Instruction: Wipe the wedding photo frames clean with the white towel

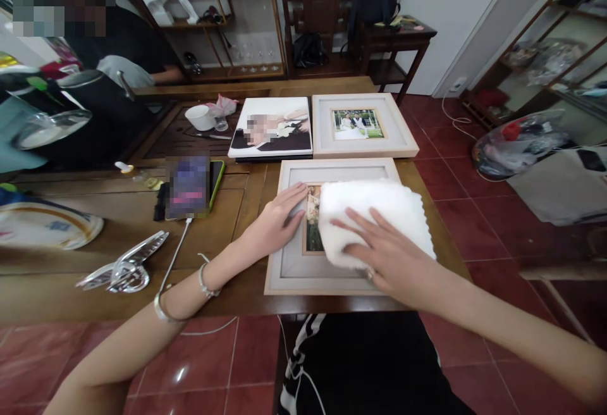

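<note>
The right hand (386, 253) lies spread, palm down, on a white cloth (374, 212) that rests on the glass of the nearest picture frame (294, 269), at the desk's (118, 225) front edge. The left hand (275, 222), flat with its fingers together, presses on the frame's left side. The wiping looks mid-course: the cloth sits on the right half, and the left half is bare. The cloth hides most of the photo (313, 225), and I cannot tell how clean the glass is. Beyond lie a second frame (363, 124) and a blurred print (271, 127), both untouched.
</note>
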